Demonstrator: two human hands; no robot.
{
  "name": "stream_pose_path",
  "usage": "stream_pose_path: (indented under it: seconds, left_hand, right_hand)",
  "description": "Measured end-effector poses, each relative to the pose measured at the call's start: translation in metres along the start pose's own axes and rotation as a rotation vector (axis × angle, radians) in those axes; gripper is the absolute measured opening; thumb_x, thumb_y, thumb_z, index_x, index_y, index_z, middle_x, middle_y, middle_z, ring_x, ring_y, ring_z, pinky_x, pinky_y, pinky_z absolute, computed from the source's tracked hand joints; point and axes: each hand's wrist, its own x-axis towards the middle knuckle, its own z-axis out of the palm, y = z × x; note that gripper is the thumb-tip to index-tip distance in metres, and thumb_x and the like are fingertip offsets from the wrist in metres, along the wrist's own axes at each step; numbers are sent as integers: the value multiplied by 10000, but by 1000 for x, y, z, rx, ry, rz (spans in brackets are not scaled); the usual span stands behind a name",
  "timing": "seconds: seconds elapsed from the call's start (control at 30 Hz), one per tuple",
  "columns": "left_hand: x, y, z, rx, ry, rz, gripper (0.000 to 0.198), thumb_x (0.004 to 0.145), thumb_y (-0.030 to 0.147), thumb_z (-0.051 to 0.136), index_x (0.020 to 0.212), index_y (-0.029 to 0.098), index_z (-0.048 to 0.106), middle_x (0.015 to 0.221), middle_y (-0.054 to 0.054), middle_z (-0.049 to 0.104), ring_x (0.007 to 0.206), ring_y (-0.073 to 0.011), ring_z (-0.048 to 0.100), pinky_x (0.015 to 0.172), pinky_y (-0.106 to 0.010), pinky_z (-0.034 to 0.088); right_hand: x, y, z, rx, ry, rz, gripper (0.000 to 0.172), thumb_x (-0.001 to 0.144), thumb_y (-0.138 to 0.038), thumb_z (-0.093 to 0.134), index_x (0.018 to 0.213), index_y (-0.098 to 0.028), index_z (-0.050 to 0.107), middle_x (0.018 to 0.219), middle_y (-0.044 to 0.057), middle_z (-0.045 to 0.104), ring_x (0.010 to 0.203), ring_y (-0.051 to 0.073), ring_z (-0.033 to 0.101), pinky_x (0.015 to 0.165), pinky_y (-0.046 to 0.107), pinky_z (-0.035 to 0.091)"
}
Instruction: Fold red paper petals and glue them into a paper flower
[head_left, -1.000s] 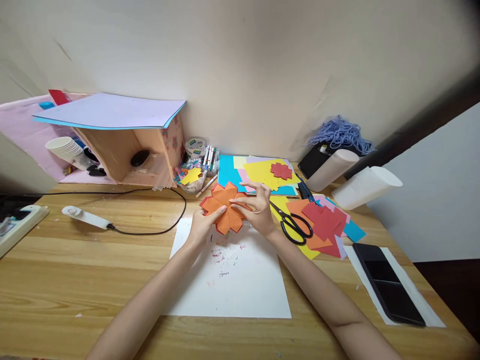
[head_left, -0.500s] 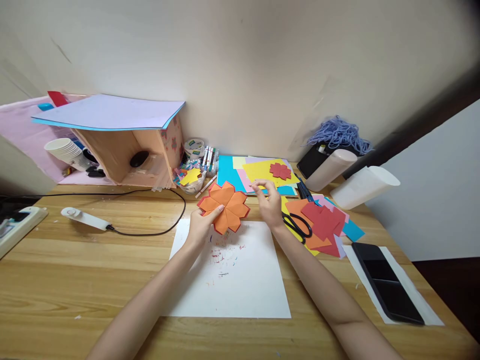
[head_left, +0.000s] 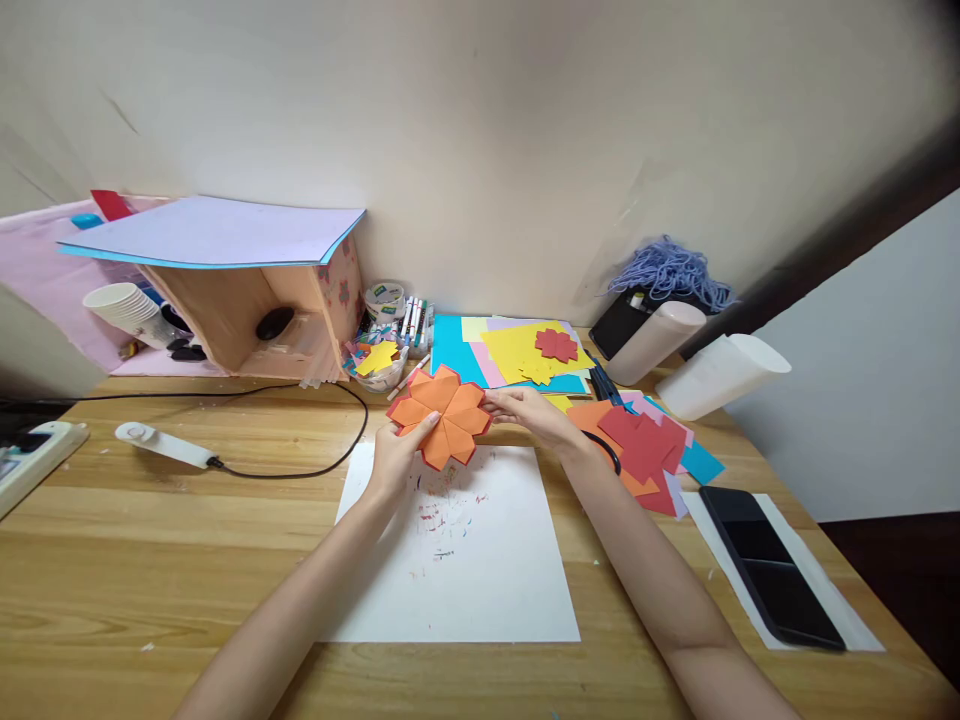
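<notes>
An orange paper flower [head_left: 450,408] with a red layer showing behind its edges is held up over a white sheet [head_left: 487,560] marked with colour smudges. My left hand [head_left: 401,450] grips its lower left side, the thumb lying across the front petals. At the right rim, my right hand [head_left: 529,410] has its fingers closed on a petal's edge; the fingertips are partly hidden behind it. Black-handled scissors [head_left: 611,452] lie under my right forearm, mostly covered.
Red paper pieces [head_left: 649,440] lie right of my forearm, near a phone [head_left: 772,565]. Behind are stacked coloured sheets [head_left: 457,345] with a red paper flower [head_left: 556,346] and a yellow paper cutout [head_left: 536,372]. A cardboard box [head_left: 225,310] and cable [head_left: 300,473] are left.
My right hand has moved down and left from above the stacked sheets to the paper flower's right edge, uncovering the yellow cutout. The left hand keeps its hold.
</notes>
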Motion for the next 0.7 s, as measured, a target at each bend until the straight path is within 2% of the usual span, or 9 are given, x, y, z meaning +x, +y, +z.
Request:
stream_pose_path:
  seconds: [0.13, 0.2, 0.3, 0.5, 0.6, 0.7]
  left_hand:
    - [-1, -3, 1, -1, -9, 12, 459, 535, 327, 749, 929, 117, 645, 1031, -134, 641, 930, -265, 604, 816, -370, 481]
    - [-2, -3, 1, 7, -8, 16, 458, 538, 327, 748, 930, 114, 644, 1036, -136, 638, 934, -265, 602, 811, -364, 483]
    - [-1, -2, 0, 21, -14, 4, 460, 550, 327, 743, 944, 113, 637, 1044, -135, 635, 949, -261, 595, 802, -351, 487]
    - [1, 1, -1, 25, -9, 2, 466, 545, 330, 744, 945, 117, 637, 1057, -130, 630, 964, -262, 587, 799, -350, 486]
    - [2, 1, -2, 25, 10, 28, 465, 548, 334, 742, 947, 120, 637, 1056, -129, 630, 955, -260, 591, 805, -352, 482]
    - [4, 2, -5, 34, 40, 53, 454, 560, 336, 734, 949, 125, 633, 1056, -121, 631, 962, -251, 588, 824, -347, 471]
  right_hand:
    - [2, 3, -1, -63, 19, -73, 271, 631, -426, 644, 668, -160, 675, 710, 19, 659, 681, 134, 581, 699, 264, 435]
    - [2, 3, -3, -107, 39, -96, 253, 635, -414, 641, 642, -163, 670, 680, 12, 653, 646, 124, 567, 671, 256, 427]
    - [0, 0, -8, -131, 59, -108, 248, 653, -404, 625, 673, -164, 687, 713, 30, 673, 657, 132, 577, 677, 262, 430]
    - [-7, -5, -23, -126, 100, -100, 252, 667, -359, 623, 815, -171, 702, 933, 74, 679, 859, 187, 601, 793, 304, 434]
    - [-8, -4, -31, -142, 170, -76, 287, 597, -341, 690, 821, -162, 700, 836, 72, 696, 797, 193, 618, 767, 312, 448]
    - [-6, -2, -37, -181, 255, -40, 287, 535, -339, 738, 741, -144, 696, 713, 64, 693, 673, 177, 624, 677, 290, 467]
